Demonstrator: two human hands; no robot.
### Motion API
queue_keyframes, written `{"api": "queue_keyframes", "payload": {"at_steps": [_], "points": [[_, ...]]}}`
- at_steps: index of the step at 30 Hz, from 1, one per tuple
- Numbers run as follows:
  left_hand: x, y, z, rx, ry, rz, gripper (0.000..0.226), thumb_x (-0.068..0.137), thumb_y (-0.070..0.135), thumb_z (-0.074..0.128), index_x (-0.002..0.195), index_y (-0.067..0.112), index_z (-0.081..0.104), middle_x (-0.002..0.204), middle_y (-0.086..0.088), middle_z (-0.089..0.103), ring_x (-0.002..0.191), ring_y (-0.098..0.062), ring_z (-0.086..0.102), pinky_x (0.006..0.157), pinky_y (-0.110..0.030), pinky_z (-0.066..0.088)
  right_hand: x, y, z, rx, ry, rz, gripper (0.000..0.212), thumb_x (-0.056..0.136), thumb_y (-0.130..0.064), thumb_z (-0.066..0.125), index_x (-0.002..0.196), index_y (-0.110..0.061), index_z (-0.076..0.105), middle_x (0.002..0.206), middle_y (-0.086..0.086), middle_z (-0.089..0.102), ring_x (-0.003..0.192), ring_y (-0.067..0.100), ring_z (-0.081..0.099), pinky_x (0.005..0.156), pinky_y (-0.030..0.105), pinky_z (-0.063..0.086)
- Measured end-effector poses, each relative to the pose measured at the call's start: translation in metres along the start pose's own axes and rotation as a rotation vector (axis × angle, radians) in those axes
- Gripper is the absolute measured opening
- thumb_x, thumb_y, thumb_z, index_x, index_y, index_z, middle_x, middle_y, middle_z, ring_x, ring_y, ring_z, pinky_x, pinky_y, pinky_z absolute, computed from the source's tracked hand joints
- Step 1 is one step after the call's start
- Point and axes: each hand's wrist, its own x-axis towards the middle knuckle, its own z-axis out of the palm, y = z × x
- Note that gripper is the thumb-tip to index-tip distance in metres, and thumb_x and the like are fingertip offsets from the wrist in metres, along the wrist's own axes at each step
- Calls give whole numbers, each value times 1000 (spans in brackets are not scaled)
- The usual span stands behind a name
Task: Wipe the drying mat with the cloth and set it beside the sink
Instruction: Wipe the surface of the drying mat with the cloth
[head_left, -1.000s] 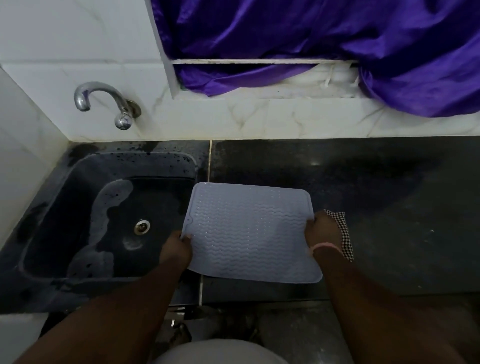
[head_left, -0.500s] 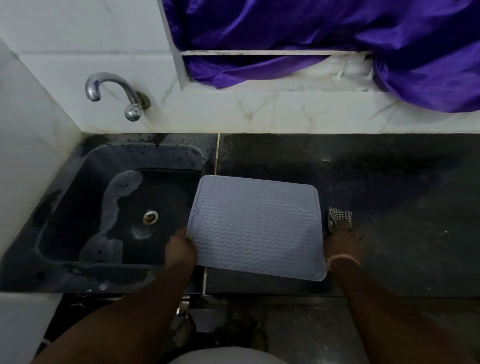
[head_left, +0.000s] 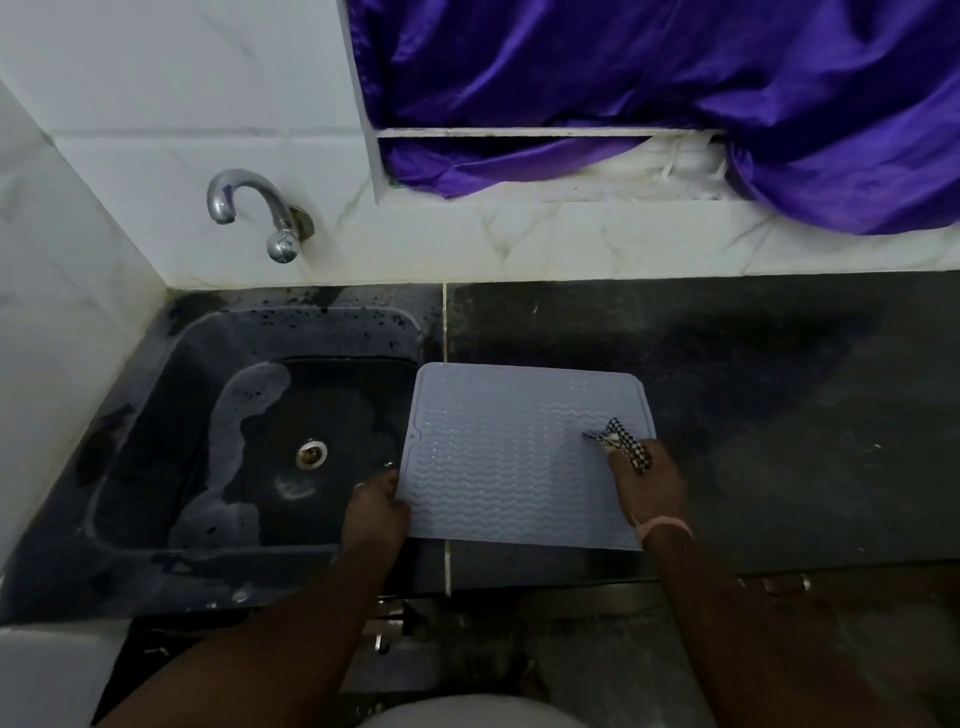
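Note:
A pale blue-grey drying mat (head_left: 498, 457) with a wavy ribbed face lies on the dark counter (head_left: 753, 415), its left edge reaching the right rim of the sink (head_left: 171, 436). My left hand (head_left: 376, 512) grips the mat's lower left edge. My right hand (head_left: 647, 488) is over the mat's right side and holds a black-and-white checked cloth (head_left: 621, 444), which touches the mat's surface. Most of the cloth is bunched inside the fingers.
The dark sink holds pale residue and a metal drain (head_left: 310, 454). A chrome tap (head_left: 249, 208) sticks out of the white tiled wall. Purple fabric (head_left: 649, 78) hangs over the ledge behind the counter. The counter's front edge runs just below the mat.
The mat went from being held at both sides to lying on the counter. My right hand let go of its right edge, took the checked cloth beside it and moved onto the mat.

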Motion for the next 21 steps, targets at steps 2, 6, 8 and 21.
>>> {"api": "queue_keyframes", "payload": {"at_steps": [2, 6, 8, 21], "points": [[5, -6, -4, 48, -37, 76, 47, 79, 5, 69, 125, 14, 66, 121, -14, 65, 110, -31, 63, 97, -35, 50, 1, 4, 1, -162, 103, -4, 23, 92, -25, 63, 105, -5, 63, 97, 8, 64, 92, 27, 60, 82, 31, 44], [7, -16, -9, 76, -133, 150, 46, 82, 6, 70, 126, 18, 66, 126, -11, 61, 109, -25, 63, 92, -26, 47, 6, 20, 11, -334, 200, 138, 44, 95, -27, 49, 130, 0, 54, 126, 27, 59, 115, 43, 56, 97, 45, 44], [12, -21, -8, 76, -157, 188, 46, 82, 8, 71, 126, 20, 65, 125, -12, 61, 110, -23, 62, 90, -23, 45, -13, 14, 36, -413, 157, 124, 43, 101, -25, 42, 137, -4, 49, 135, 23, 54, 123, 39, 53, 104, 45, 40], [45, -35, -18, -380, -243, -99, 31, 92, 6, 60, 96, 34, 71, 108, -3, 74, 103, -26, 69, 93, -43, 55, -109, -95, 143, -245, -166, -224, 25, 95, -17, 54, 115, -21, 68, 112, -1, 67, 104, 15, 61, 97, 29, 47]]}}
